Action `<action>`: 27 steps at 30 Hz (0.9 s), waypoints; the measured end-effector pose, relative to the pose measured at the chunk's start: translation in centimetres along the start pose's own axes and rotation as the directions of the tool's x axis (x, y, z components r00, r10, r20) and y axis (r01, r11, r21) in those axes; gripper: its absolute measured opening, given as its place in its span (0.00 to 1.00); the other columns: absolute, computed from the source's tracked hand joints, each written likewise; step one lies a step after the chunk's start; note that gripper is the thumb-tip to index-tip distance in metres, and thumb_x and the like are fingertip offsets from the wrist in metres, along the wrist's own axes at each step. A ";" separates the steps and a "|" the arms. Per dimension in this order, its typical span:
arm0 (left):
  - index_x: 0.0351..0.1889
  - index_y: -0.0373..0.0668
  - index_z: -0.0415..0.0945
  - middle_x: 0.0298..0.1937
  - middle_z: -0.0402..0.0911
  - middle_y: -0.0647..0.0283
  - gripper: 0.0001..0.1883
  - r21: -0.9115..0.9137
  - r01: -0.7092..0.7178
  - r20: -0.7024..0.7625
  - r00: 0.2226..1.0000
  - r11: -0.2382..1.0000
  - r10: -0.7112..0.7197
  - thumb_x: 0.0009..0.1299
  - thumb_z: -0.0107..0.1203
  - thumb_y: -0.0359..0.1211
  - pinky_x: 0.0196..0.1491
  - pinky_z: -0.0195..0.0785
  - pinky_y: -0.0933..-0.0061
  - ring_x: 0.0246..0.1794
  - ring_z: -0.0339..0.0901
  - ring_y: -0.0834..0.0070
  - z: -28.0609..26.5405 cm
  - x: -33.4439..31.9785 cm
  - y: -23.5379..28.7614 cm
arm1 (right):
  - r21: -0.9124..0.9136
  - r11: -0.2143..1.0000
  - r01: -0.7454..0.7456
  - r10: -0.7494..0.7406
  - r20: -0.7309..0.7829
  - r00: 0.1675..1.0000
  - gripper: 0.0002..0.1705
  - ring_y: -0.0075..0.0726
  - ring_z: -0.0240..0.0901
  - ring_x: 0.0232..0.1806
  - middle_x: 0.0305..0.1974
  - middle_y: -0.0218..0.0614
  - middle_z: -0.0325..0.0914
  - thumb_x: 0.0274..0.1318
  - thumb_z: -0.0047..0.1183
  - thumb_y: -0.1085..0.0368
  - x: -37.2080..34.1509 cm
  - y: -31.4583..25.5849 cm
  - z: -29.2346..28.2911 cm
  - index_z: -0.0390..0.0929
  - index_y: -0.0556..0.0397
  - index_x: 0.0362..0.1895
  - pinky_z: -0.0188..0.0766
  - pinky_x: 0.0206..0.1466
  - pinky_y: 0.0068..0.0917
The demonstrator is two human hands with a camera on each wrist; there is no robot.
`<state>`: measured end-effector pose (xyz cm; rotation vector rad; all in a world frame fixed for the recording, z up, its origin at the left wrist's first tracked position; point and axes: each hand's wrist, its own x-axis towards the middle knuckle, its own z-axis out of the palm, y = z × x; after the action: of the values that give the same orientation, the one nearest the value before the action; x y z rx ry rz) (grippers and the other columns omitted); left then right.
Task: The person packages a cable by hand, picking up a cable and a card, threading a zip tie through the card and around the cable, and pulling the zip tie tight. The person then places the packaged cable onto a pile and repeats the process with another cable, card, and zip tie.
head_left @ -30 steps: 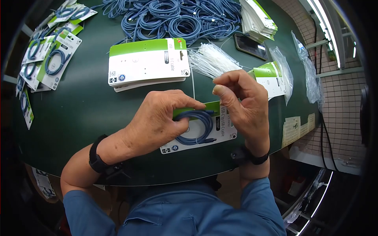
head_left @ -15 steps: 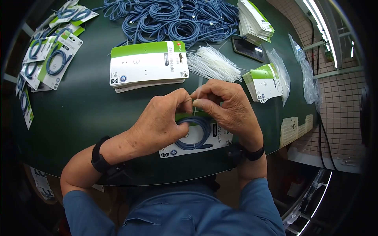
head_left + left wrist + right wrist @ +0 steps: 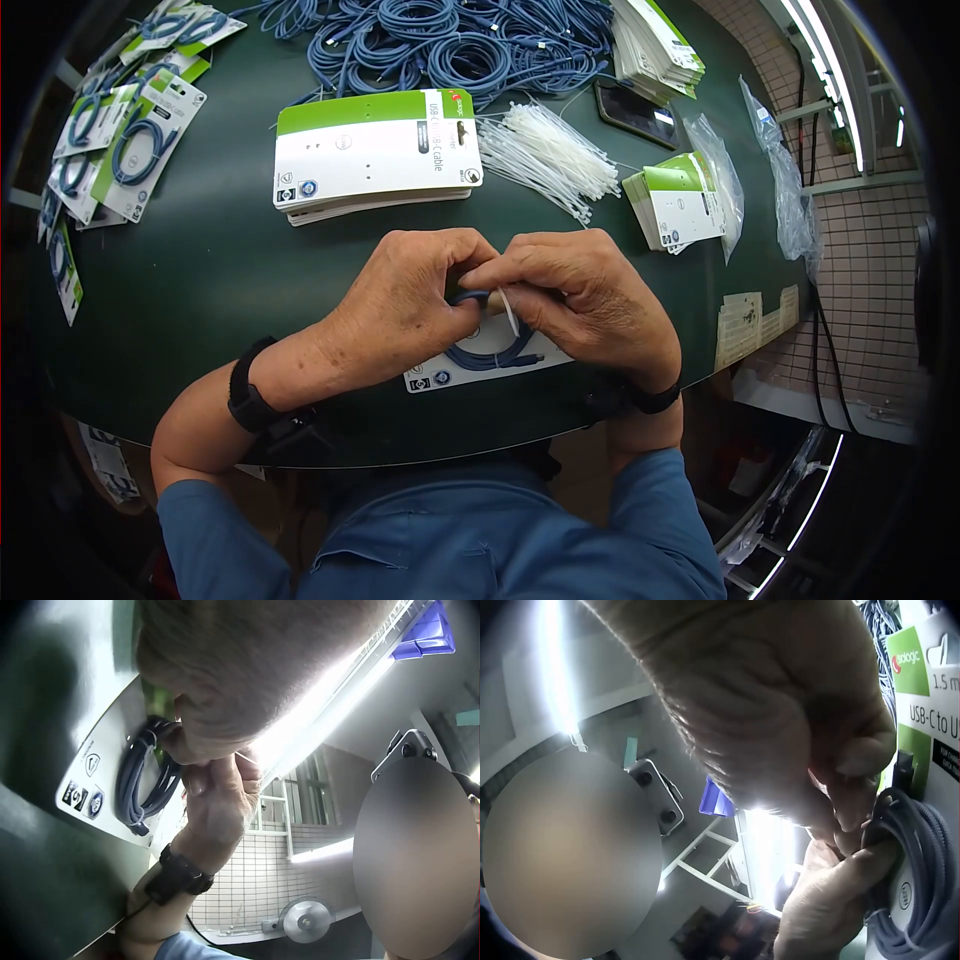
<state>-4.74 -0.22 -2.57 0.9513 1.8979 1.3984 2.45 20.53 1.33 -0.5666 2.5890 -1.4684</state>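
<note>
- Head view: a dark-blue coiled cable (image 3: 480, 361) sits on a white-and-green printed card (image 3: 490, 335), near the middle of the near edge of the green worktop (image 3: 250, 320).
- Left hand (image 3: 400, 300): its grip is closed at the coil's side towards the far edge, forefinger above and thumb hooked inside the loop, as the right-wrist view bears out.
- Right hand (image 3: 590, 295): its grip is together, fingertips just beside the left hand's; it looks clamped on a thin white plastic tie (image 3: 511, 314), though the pinch itself is mostly hidden.
- To my eye the cable would be light, springy yet soft, ready to spread if slackened; best held across several turns at once.
- The tie looks narrow, smooth and likely slippery, bendable but stiffish, so pinch it near its tip; the card seems thin and could crease, so steady it by its borders.
- Compared with half a second ago, the right hand has come down and in towards the near edge. The tie stood up towards the far edge then; now a piece points down over the coil. The card's printed right end, readable then, is covered, while the left hand has barely shifted.
</note>
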 end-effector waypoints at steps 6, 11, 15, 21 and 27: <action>0.43 0.31 0.84 0.41 0.88 0.61 0.12 -0.109 -0.010 0.022 1.000 0.994 0.012 0.61 0.61 0.20 0.52 0.78 0.75 0.44 0.84 0.80 -0.2 0.0 -0.4 | 0.144 0.988 -0.051 0.041 0.070 0.997 0.17 0.35 0.81 0.35 0.36 0.38 0.85 0.58 0.64 0.76 -0.5 -0.1 -0.7 0.88 0.54 0.51 0.78 0.40 0.29; 0.41 0.32 0.85 0.36 0.88 0.54 0.10 -0.081 -0.126 -0.105 0.988 0.989 0.117 0.62 0.59 0.22 0.44 0.78 0.70 0.37 0.87 0.70 0.3 0.2 -1.1 | 0.145 0.988 -0.044 0.041 0.024 0.999 0.14 0.33 0.79 0.35 0.34 0.36 0.83 0.55 0.65 0.78 -0.6 -0.4 -0.3 0.90 0.54 0.46 0.78 0.41 0.29; 0.43 0.31 0.85 0.35 0.88 0.54 0.12 -0.105 -0.164 -0.123 0.981 0.981 0.151 0.61 0.58 0.22 0.44 0.78 0.71 0.37 0.86 0.71 0.1 0.3 -1.0 | 0.137 0.990 -0.023 0.031 -0.055 0.998 0.16 0.31 0.79 0.34 0.34 0.36 0.83 0.51 0.68 0.80 -0.7 -0.8 0.0 0.90 0.53 0.45 0.78 0.39 0.27; 0.44 0.30 0.85 0.36 0.88 0.54 0.14 -0.122 -0.097 -0.096 0.992 0.988 0.085 0.61 0.58 0.23 0.45 0.78 0.71 0.36 0.85 0.73 -0.8 0.0 0.1 | 0.091 0.995 -0.043 0.056 -0.145 0.988 0.16 0.32 0.80 0.34 0.33 0.35 0.82 0.49 0.69 0.81 -1.1 -2.1 0.4 0.90 0.52 0.42 0.77 0.35 0.28; 0.47 0.31 0.85 0.45 0.88 0.59 0.15 -0.113 0.041 -0.021 0.999 0.993 -0.043 0.61 0.58 0.19 0.63 0.76 0.72 0.51 0.85 0.77 -1.9 -0.1 1.5 | -0.186 0.982 0.032 -0.083 -0.275 0.958 0.16 0.31 0.79 0.33 0.33 0.32 0.82 0.44 0.70 0.82 -1.0 -2.9 1.2 0.89 0.51 0.37 0.74 0.32 0.27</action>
<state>-5.93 -1.04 -0.55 0.8399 1.8243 1.4805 4.51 18.62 3.06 -0.4861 2.9726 -1.4342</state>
